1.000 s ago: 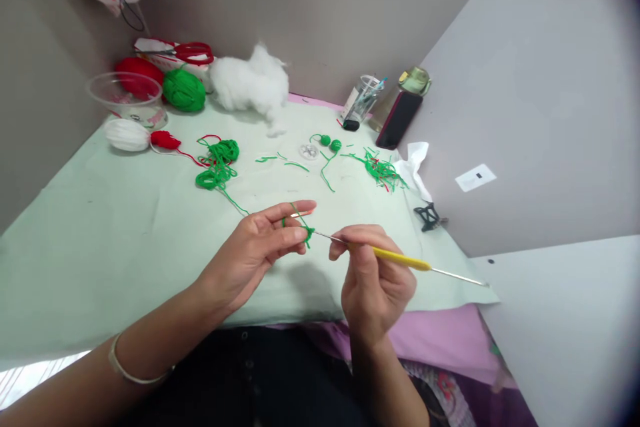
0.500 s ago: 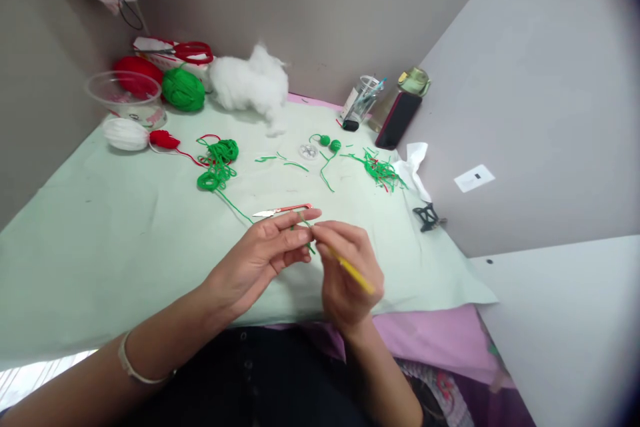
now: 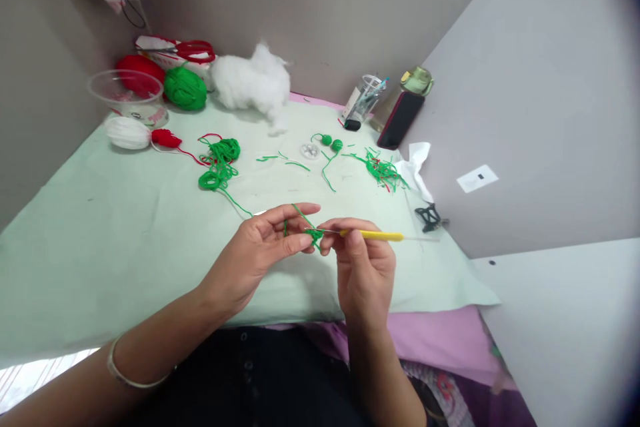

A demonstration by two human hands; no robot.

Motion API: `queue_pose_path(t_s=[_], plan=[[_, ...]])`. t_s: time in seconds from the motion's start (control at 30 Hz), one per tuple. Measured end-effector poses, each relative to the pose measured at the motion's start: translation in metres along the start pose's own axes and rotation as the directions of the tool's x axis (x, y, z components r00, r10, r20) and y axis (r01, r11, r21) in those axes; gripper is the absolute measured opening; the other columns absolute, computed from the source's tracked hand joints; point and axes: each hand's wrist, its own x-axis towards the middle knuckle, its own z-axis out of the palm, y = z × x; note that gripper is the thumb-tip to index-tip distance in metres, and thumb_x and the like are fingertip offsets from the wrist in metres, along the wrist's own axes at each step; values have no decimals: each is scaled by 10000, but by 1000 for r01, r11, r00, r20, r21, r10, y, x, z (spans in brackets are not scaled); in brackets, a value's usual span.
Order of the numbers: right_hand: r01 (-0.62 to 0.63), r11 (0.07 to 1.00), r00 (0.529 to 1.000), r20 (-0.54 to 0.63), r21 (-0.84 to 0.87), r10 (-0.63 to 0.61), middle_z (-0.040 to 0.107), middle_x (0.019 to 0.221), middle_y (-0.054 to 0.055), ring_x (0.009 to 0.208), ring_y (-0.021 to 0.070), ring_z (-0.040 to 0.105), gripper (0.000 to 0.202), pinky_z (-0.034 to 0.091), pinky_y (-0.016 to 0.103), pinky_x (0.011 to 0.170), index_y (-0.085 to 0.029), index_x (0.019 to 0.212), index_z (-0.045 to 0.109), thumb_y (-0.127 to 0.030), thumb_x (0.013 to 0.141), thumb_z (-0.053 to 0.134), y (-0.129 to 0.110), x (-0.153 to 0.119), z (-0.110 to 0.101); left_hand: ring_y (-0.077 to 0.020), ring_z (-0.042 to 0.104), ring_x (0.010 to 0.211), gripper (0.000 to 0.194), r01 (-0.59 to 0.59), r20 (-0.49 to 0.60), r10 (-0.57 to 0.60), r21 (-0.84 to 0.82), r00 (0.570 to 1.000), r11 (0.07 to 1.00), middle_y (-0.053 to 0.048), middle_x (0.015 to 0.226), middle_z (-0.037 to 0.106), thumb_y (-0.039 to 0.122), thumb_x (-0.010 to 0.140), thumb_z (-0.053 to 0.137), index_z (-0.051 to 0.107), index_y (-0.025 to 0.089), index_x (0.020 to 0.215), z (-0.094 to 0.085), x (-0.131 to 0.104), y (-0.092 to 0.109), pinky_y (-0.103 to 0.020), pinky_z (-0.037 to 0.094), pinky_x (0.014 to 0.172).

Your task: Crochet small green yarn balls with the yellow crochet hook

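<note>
yellow hook — turned more crosswise

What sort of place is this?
Probably a small yarn-craft corner, perhaps at home: a cloth-covered table, a green yarn ball at its far left, and a yellow-handled hook in the right hand.
</note>
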Motion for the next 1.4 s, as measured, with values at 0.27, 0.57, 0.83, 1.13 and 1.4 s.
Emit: queue_pose_path(t_s=[0.27, 0.57, 0.83, 1.13, 1.4], plan=[[20, 999, 999, 35, -43, -18, 806, 948, 23, 721, 133, 737, 220, 611, 293, 689, -239, 996, 737, -289, 1066, 534, -8, -2, -1, -138, 575, 889, 359, -17, -8, 17, 45, 1000, 999, -44, 1140, 736, 241, 827, 820, 809, 245, 1186, -1, -2, 2, -283, 462, 882], [389, 817, 921, 171, -424, -350, 770, 978, 40, 814, 171, 731, 276, 615, 344, 714, -251, 1129, 710, -126, 1043, 479, -10, -9, -1, -182, 637, 914, 333, -95, -63, 111, 217, 992, 972, -28, 973, 724, 286, 839, 829, 812, 265, 1171, -2, -6, 4, -312, 501, 901], [614, 357, 749, 378, -704, -544, 738, 1134, 78, 982, 222, 732, 397, 641, 369, 766, -311, 1258, 723, -80, 945, 646, 10, -17, -3, -161, 636, 873, 481, -23, -41, 21, -28, 999, 999, 5, 864, 682, 272, 801, 869, 761, 243, 1268, 5, -3, -4, -295, 513, 897], [293, 909, 956, 76, -296, -284, 757, 949, 47, 743, 166, 676, 210, 585, 339, 649, -250, 1031, 753, -212, 1035, 546, -3, -1, 4, -152, 608, 874, 409, 31, -4, -31, -83, 1000, 996, -28, 937, 716, 262, 826, 844, 788, 230, 1230, 0, 0, -2, -275, 492, 859], [514, 597, 841, 226, -616, -491, 756, 1108, 70, 979, 222, 735, 346, 640, 374, 778, -302, 1202, 768, -95, 950, 653, 7, -11, 2, -150, 638, 902, 394, 64, -8, -66, -175, 998, 982, -62, 1097, 755, 285, 817, 860, 803, 222, 1202, 4, 2, -9, -268, 513, 841]])
